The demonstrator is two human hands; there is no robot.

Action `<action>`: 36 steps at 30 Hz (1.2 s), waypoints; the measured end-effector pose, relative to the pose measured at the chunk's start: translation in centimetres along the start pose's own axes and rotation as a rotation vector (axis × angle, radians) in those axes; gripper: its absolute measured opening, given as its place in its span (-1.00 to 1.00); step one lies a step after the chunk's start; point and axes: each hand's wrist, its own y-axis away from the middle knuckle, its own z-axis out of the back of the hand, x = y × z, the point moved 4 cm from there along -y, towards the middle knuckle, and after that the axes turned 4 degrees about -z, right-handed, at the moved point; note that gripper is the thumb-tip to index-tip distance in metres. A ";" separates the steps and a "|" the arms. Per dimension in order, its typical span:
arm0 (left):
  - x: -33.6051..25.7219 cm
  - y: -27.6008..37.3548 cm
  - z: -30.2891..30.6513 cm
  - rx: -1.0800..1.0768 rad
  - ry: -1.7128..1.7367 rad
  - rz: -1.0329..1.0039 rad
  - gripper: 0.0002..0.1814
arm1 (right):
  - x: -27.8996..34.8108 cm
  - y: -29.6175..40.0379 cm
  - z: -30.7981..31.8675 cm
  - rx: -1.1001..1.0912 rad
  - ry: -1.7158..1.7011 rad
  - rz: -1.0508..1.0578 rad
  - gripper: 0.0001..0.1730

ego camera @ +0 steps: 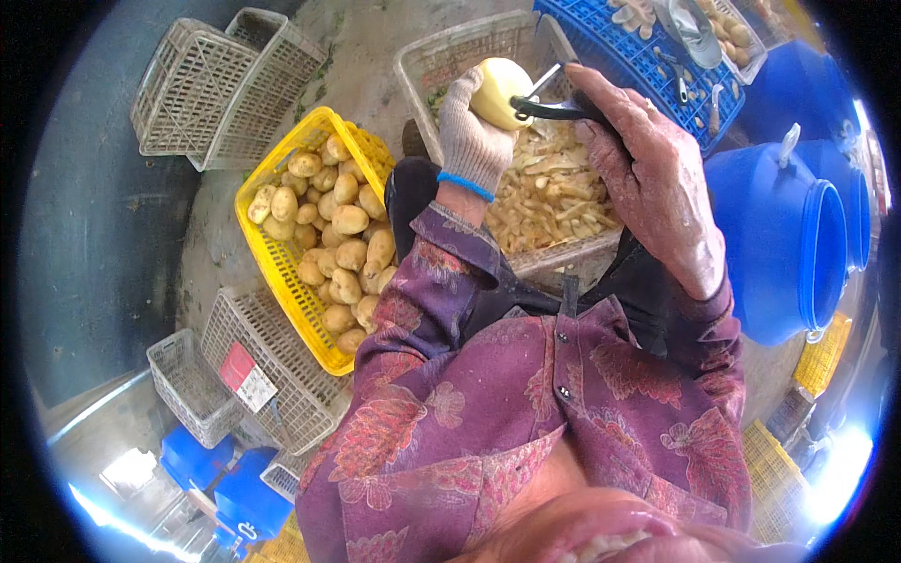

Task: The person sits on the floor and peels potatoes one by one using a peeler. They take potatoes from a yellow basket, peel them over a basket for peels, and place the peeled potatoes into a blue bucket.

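Observation:
My left hand (480, 137), in a knitted glove with a blue cuff edge, grips a peeled, pale yellow potato (498, 88). In my bare right hand (644, 155) is a peeler with a black handle (556, 109); its head is at the potato's right side. Below both hands stands a grey plastic crate (563, 259) holding many potato peelings (552, 200). To the left, a yellow plastic crate (278, 295) holds several unpeeled potatoes (350, 219).
Empty grey crates (218, 91) lie at upper left, more (271, 359) at lower left. An upturned blue crate (633, 53) at upper right bears a glove (635, 15), a second peeler (680, 81) and a knife (715, 109). Blue plastic barrels (757, 232) stand at the right.

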 end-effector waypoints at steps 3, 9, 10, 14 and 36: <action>-0.4 1.5 -1.2 0.030 0.002 0.025 -0.48 | -2.2 1.6 -0.4 -0.061 0.045 -0.037 -0.58; -0.6 1.4 -0.4 -0.062 -0.013 -0.004 -0.49 | -6.0 6.9 8.1 -0.116 1.071 -0.092 -0.60; -0.4 1.2 -0.3 -0.071 -0.007 -0.012 -0.49 | -5.9 7.1 8.9 -0.223 0.287 -0.221 -0.60; -0.8 0.1 1.4 -0.034 -0.035 -0.064 -0.33 | -5.2 9.2 10.0 -0.258 -0.006 -0.278 -0.61; -0.9 0.0 1.7 -0.081 -0.130 -0.083 -0.40 | -5.1 7.9 9.8 -0.212 -0.046 -0.213 -0.65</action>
